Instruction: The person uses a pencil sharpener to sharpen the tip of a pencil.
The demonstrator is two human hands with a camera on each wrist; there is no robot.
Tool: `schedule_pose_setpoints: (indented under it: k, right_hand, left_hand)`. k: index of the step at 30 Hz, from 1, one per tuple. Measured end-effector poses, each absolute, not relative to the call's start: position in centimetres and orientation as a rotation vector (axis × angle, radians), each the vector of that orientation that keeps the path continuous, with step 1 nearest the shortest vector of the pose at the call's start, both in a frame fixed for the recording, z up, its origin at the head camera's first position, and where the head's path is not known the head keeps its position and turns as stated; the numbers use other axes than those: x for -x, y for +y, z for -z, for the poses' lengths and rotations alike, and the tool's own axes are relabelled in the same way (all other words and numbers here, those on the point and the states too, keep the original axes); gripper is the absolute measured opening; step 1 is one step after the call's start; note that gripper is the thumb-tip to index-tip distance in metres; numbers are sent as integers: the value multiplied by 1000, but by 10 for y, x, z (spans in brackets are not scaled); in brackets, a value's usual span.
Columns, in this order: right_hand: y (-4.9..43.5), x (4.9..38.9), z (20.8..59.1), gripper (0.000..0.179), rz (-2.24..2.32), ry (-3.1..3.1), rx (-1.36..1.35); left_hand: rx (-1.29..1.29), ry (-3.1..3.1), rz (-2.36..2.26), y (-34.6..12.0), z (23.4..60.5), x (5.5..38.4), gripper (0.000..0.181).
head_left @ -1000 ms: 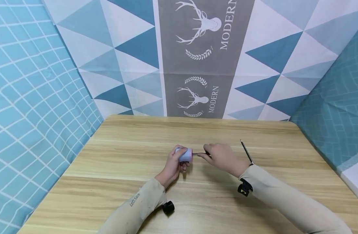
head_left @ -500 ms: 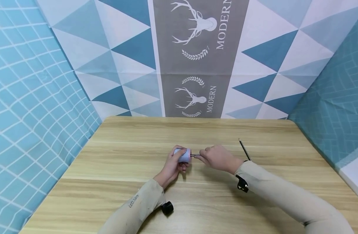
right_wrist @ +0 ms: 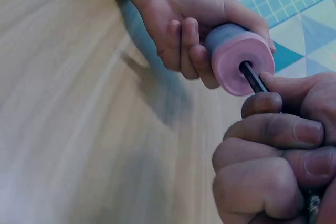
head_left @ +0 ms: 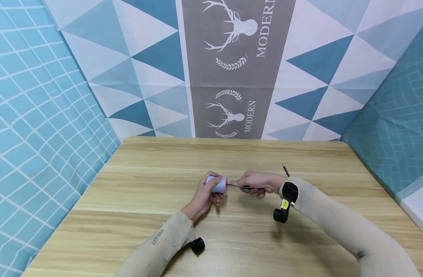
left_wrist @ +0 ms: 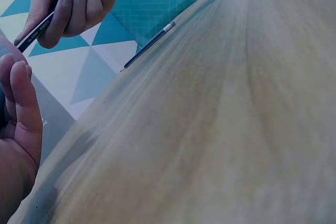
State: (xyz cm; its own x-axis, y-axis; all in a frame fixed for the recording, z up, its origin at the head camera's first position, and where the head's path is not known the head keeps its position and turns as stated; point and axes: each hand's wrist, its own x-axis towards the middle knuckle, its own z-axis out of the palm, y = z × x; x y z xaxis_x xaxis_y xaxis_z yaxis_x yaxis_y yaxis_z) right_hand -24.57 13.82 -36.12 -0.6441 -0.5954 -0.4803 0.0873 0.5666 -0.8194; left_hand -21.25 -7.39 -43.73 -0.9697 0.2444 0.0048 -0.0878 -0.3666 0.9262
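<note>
My left hand [head_left: 202, 198] grips a blue-grey, rounded pencil sharpener [head_left: 217, 187] with a pink end that faces right. In the right wrist view, the sharpener's pink end [right_wrist: 228, 74] has a round hole, and a dark pencil [right_wrist: 254, 80] sticks into it; the pencil's tip is hidden inside. My right hand [head_left: 258, 182] pinches that pencil between thumb and forefinger close to the hole, with the other fingers curled below. Seen from the left wrist, the pencil [left_wrist: 37, 31] slants from the right hand's fist down to the sharpener's edge.
A second dark pencil [head_left: 285, 169] lies on the wooden table [head_left: 156, 161] behind the right wrist; its far end shows in the left wrist view too. Patterned cloth [head_left: 232, 77] hangs behind the table's far edge. Black cameras sit on both wrists.
My right hand has rolled over around the pencil, bringing its curled fingers underneath and its wrist camera into fuller view. The left hand and sharpener have stayed almost still.
</note>
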Motion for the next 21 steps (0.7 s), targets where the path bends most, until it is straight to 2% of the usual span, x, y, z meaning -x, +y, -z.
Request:
schedule_pose_setpoints:
  k: [2,4,10,13,16,21]
  right_hand:
    - [137,246,360,54,1078,2085,461]
    - [136,243,360,48,1024,2231,623]
    - [137,232,364,20,675,2789,1438]
    - [140,232,373,19,309,2994,1871]
    - [141,235,382,20,-151,3118,2180]
    - [139,240,391,46,-586,3155,2366]
  left_hand:
    - [-200,1631,-2440,-75,438,214,6]
    - [-182,1632,-2445,-75,439,215,7]
    - [-114,1649,-2453,-74,440,217,11]
    - [-86,1641,-2464,-73,439,217,11]
    - [-74,1629,-2469,-72,438,217,11]
    - [-77,1619,-2457,-73,437,216,12]
